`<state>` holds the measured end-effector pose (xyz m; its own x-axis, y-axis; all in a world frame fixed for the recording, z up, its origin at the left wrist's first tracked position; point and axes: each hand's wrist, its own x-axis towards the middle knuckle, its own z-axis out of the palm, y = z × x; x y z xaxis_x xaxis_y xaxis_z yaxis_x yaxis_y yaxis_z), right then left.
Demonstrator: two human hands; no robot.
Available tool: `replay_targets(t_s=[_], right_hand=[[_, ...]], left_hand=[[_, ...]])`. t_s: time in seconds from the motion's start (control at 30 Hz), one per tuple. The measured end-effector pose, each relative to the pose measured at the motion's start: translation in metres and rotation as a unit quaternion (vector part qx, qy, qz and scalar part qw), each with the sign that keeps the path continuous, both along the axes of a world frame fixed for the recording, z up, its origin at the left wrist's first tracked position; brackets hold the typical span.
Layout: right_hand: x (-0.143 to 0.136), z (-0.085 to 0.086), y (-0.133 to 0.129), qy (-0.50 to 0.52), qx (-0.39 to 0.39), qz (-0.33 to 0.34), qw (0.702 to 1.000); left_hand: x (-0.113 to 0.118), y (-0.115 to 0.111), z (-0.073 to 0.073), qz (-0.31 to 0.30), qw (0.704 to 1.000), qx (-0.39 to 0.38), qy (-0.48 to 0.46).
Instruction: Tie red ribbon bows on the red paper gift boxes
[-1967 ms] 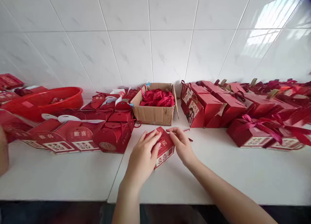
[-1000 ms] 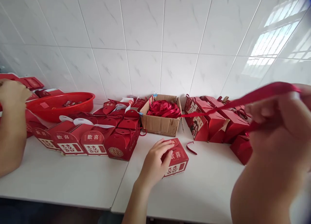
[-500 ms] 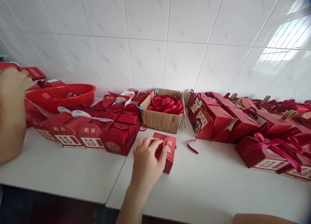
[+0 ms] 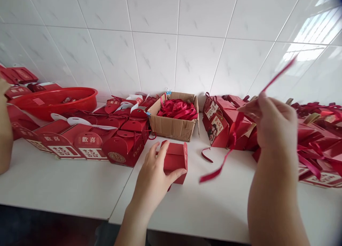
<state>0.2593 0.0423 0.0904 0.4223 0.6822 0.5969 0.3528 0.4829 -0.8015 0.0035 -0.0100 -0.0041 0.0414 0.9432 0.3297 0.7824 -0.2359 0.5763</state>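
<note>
Red gift box [image 4: 175, 158] on the near side of the carton [image 4: 171, 129], just in front of it. My left hand [image 4: 152, 171] is on it, half-spread, thumb and fingers about it, so that's the nearer one. My right hand [image 4: 276, 121], raised well right of the carton, pinches a ribbon [image 4: 234, 136] tight; lower tail hangs right of the carton, apart from the gift box. Box's long axis: can't tell.

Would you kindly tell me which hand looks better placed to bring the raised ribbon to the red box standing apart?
Probably the right hand: it holds the ribbon raised, one end hanging down, while the left hand is occupied holding the red box.
</note>
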Motion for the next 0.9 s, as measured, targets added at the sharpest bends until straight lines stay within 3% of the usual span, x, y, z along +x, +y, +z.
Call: replay_targets(t_s=[0.1,0.23,0.37,0.53,0.7,0.9], right_hand=[[-0.001,-0.001,0.011,0.040,-0.032,-0.002,0.999],[-0.006,0.003,0.009,-0.080,-0.096,0.074,0.989],[-0.018,0.006,-0.006,-0.240,-0.146,0.235,0.931],[-0.035,0.004,-0.013,-0.331,-0.157,0.333,0.869],[-0.041,0.001,-0.011,-0.365,-0.185,0.397,0.821],[-0.059,-0.001,-0.005,-0.283,-0.217,0.474,0.805]], left_hand=[[0.002,-0.002,-0.002,0.029,1.000,-0.008,-0.006],[0.003,-0.005,0.005,0.034,0.997,0.064,-0.023],[0.006,0.003,0.031,-0.011,0.996,0.072,-0.050],[0.008,0.021,0.061,-0.087,0.987,0.038,-0.131],[0.001,0.026,0.057,-0.145,0.954,-0.054,-0.255],[0.001,0.023,0.051,-0.151,0.956,0.045,-0.247]])
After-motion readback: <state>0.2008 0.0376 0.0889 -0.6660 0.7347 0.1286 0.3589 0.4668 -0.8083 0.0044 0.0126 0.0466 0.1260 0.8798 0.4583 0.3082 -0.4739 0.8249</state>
